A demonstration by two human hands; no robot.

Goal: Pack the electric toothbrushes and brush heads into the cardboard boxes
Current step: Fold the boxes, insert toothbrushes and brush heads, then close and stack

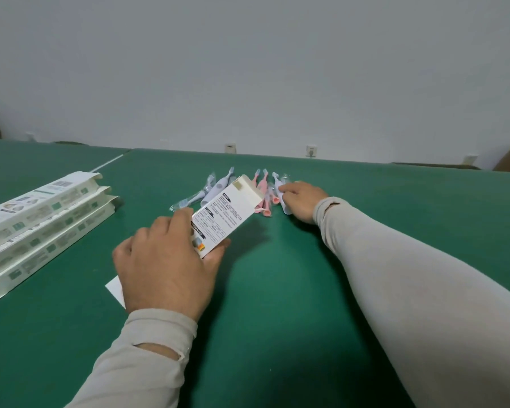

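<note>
Box up, toothbrush reached

Left hand [167, 260] grips the printed cardboard box [228, 210], fingers curled round its near end, open far flap tilted up over the green table [277, 290]. Right hand [302, 200] curls its fingers onto a white toothbrush [283, 201] beside the pink toothbrushes [262, 192]. Flat boxes [42, 219] lie stacked far left.

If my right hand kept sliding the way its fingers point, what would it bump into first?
The right hand points left, already on a white toothbrush. Next come the pink toothbrushes, probably before the box held by the left hand.
</note>
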